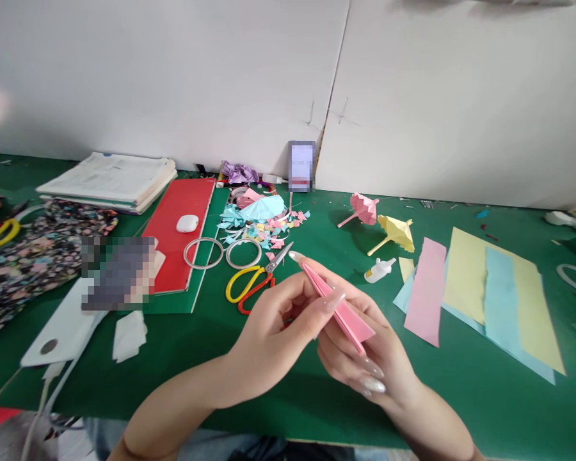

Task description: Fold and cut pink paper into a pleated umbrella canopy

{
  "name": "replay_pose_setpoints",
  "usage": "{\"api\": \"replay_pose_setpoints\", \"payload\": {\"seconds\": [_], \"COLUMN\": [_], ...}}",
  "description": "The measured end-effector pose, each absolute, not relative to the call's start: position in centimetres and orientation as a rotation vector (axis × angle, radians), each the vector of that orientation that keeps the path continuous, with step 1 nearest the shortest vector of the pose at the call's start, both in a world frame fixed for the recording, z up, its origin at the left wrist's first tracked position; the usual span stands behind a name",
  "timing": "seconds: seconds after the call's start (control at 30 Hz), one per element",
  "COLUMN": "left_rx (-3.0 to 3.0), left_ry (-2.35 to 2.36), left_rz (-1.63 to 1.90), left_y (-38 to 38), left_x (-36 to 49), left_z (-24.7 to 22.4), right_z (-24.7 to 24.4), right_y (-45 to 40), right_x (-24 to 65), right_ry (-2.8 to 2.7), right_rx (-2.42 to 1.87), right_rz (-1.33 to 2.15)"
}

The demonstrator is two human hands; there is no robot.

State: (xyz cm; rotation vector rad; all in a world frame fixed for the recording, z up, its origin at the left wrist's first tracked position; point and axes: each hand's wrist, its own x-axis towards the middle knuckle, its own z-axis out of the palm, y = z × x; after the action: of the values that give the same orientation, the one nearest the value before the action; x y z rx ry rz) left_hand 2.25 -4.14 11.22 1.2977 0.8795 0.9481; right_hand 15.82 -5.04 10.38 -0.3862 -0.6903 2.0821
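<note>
Both hands hold a folded piece of pink paper [346,319] above the green table. My left hand [288,326] pinches its upper edge between thumb and fingers. Underneath, my right hand [369,339] cradles the same paper, fingers curled round it and the index finger stretched toward the upper left. The paper is a narrow, layered wedge, slanting down to the right. Just beyond my left hand lie scissors [270,269] with yellow and red handles, their blades partly spread. A small white glue bottle [379,271] rests past my right hand.
Pink [365,208] and yellow paper umbrellas [397,234] lie behind the bottle. Coloured sheets [465,275] spread at right. Paper scraps [271,234], two tape rings [204,253] and a red folder [180,224] are left of centre. A phone [301,166] leans on the wall.
</note>
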Motion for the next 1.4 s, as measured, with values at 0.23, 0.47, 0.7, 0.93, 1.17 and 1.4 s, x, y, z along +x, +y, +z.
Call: {"api": "replay_pose_setpoints", "payload": {"seconds": [0.23,0.47,0.7,0.93,1.17,1.4], "left_rx": [1.33,1.33,1.47,1.565,1.322,1.219], "left_ry": [0.91,0.786,0.868,0.813,0.667,0.528], "left_rz": [0.945,0.906,1.038,1.137,1.118,1.101], "left_y": [-4.2,-3.7,-3.3,-3.5,-3.6,-3.9], "left_x": [2.1,2.0,2.5,2.4,2.4,3.2], "left_z": [11.0,11.0,9.6,9.5,8.6,7.7], "right_z": [10.5,9.2,8.3,8.6,9.4,9.6], "right_y": [-5.1,-5.0,-4.8,-5.2,-5.9,-6.6], "right_x": [15.9,15.4,15.5,15.3,15.7,15.8], "right_ry": [-0.766,-1.386,-1.736,-1.655,-1.586,-1.593], "right_rx": [-0.425,-0.783,-0.765,-0.703,-0.599,-0.651], "right_rz": [2.052,1.239,0.71,0.819,1.012,0.925]}}
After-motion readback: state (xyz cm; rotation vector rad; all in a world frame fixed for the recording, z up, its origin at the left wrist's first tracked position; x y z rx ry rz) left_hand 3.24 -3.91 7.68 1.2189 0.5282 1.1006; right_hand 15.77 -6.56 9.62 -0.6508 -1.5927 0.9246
